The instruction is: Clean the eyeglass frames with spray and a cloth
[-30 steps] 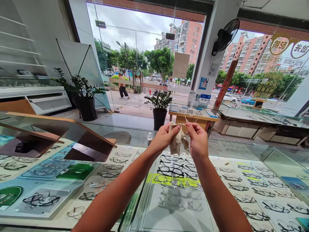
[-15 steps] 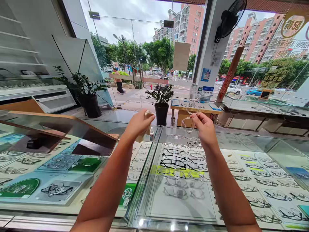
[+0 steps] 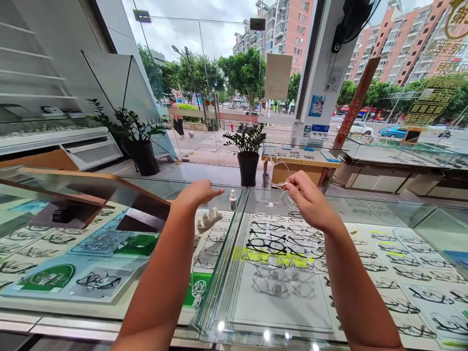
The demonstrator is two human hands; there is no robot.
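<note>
My right hand [image 3: 309, 200] pinches a pair of clear-framed eyeglasses [image 3: 281, 184] between thumb and fingertips, raised above the glass counter [image 3: 281, 317]. One round lens rim stands up; the rest of the frame is thin and hard to make out. Over the counter's left part is my left hand [image 3: 195, 197], with nothing visible in it and a finger stretched out to the right. Just below that hand a crumpled pale cloth [image 3: 208, 220] lies on the glass. A small white spray bottle [image 3: 233, 201] stands upright to the right of the left fingertips.
Rows of eyeglasses [image 3: 266, 244] lie beneath the counter glass. A tilted wood-edged mirror or board [image 3: 135, 200] stands at left. Beyond are potted plants [image 3: 248, 168], a wooden display table [image 3: 307, 158] and glass doors. A person [image 3: 177, 117] is outside.
My left hand has moved left, away from the bottle, and the cloth now lies on the counter. The eyeglasses in my right hand have turned.
</note>
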